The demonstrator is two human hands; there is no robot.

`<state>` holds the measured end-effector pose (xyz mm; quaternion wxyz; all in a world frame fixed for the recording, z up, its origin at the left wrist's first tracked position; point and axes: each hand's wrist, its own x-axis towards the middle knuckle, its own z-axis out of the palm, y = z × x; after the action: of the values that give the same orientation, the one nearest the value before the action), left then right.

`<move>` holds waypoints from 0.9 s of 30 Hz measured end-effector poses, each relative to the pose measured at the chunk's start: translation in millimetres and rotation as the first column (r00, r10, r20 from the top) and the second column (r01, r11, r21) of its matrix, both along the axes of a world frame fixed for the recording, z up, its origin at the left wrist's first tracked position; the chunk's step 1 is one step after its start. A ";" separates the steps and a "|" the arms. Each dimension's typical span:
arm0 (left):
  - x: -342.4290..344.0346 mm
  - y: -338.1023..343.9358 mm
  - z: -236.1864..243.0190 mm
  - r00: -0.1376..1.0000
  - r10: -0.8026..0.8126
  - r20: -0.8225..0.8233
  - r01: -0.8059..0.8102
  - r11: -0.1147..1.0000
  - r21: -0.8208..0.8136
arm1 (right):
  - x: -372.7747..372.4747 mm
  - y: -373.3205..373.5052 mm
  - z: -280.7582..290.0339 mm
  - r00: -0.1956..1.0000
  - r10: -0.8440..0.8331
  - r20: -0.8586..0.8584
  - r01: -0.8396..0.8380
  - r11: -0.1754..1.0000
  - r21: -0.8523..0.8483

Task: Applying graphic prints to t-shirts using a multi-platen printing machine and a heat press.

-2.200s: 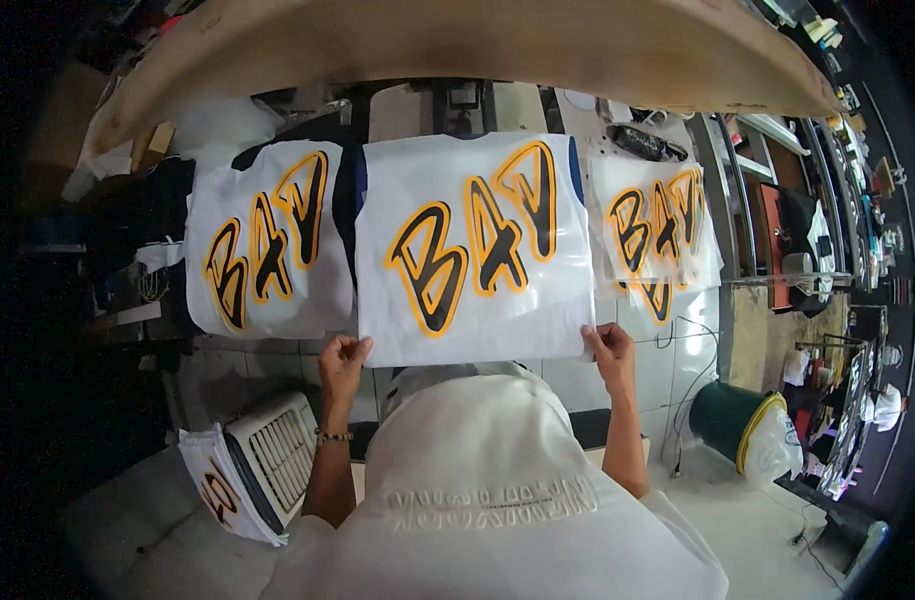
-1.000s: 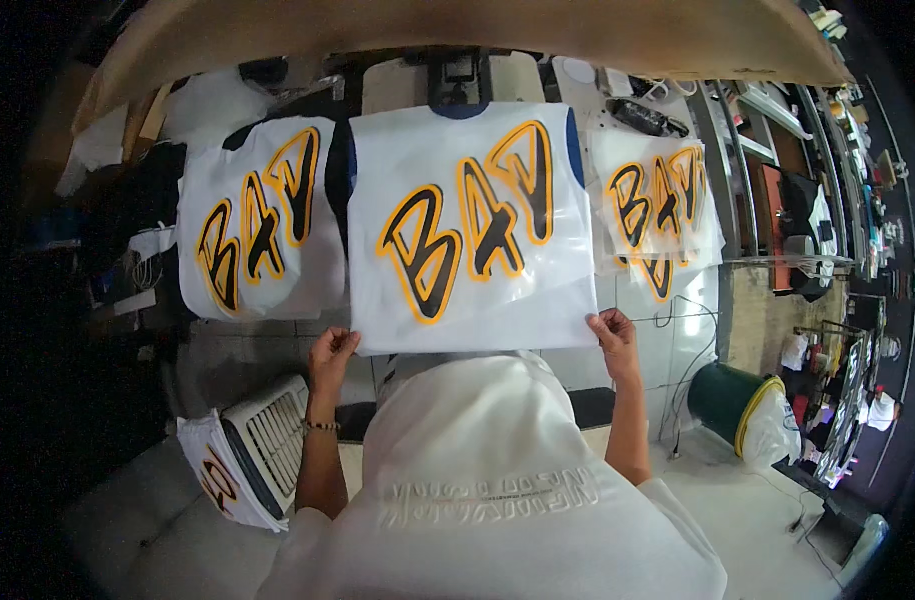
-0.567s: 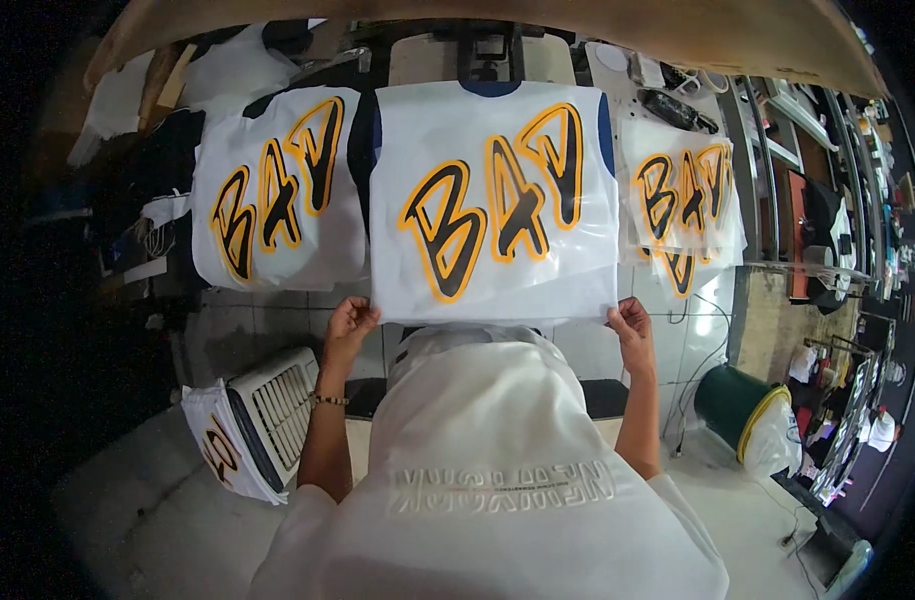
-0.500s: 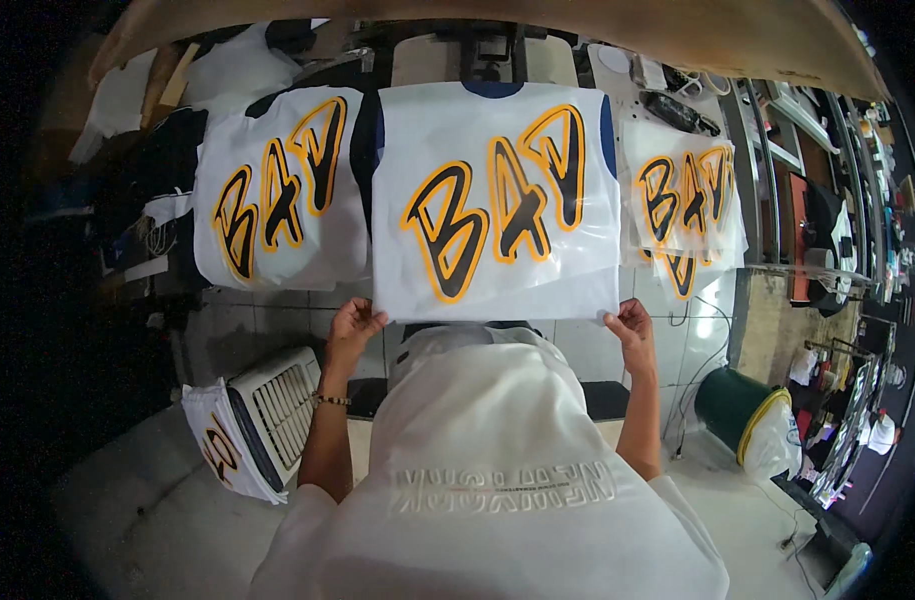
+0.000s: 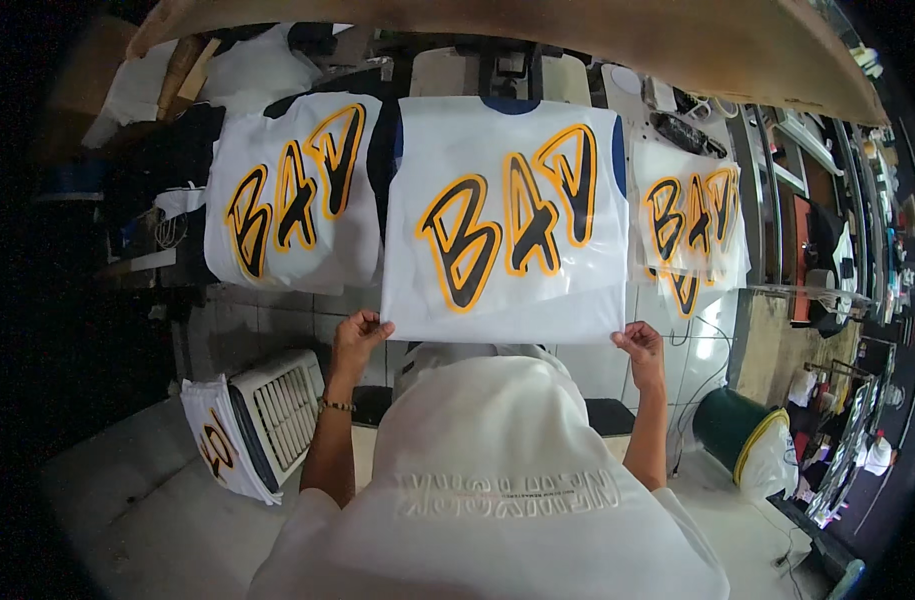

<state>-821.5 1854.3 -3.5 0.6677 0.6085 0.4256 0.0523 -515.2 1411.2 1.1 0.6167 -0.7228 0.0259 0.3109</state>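
My left hand (image 5: 365, 335) pinches the bottom left corner of a white shirt with navy sleeves (image 5: 499, 330) in the middle, and my right hand (image 5: 638, 347) pinches its bottom right corner. A clear sheet with large black-and-orange lettering (image 5: 537, 280) lies over the shirt's front. To the left lies a similar white shirt (image 5: 232, 170) with dark sleeves and the same print. To the right is a small pile of clear printed sheets (image 5: 712, 270).
A brown padded board (image 5: 497, 20) overhangs the top. Below left, printed white cloths (image 5: 202, 415) lie beside a slatted white plastic item (image 5: 277, 415). At right stand a green bin (image 5: 722, 425) with a plastic bag, cables and metal racks (image 5: 767, 190).
The view has shifted over these seconds. In the last half second the middle shirt has come slightly toward me, with both hands still pinching its lower corners.
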 end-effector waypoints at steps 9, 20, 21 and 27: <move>19.1 1.3 13.2 0.981 0.053 0.187 -0.059 0.998 0.026 | 11.8 10.3 11.3 0.995 -0.001 0.098 -0.003 0.999 0.040; 164.1 -11.2 55.3 0.919 -0.391 0.055 0.078 0.317 0.945 | 22.4 174.1 69.2 0.368 0.420 0.830 -0.104 0.905 -0.412; 172.6 -14.1 54.9 0.904 -0.427 0.028 0.102 0.279 0.955 | 23.8 178.3 57.7 0.329 0.472 0.818 -0.110 0.879 -0.463; 179.6 -13.1 35.6 0.891 -0.442 -0.106 0.205 0.182 0.962 | 15.6 205.3 49.3 0.306 0.606 0.734 -0.101 0.788 -0.608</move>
<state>-641.9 1841.2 32.1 0.1950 0.9519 0.0985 0.2146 -499.6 1616.6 50.4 0.2522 -0.8775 -0.4075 -0.0172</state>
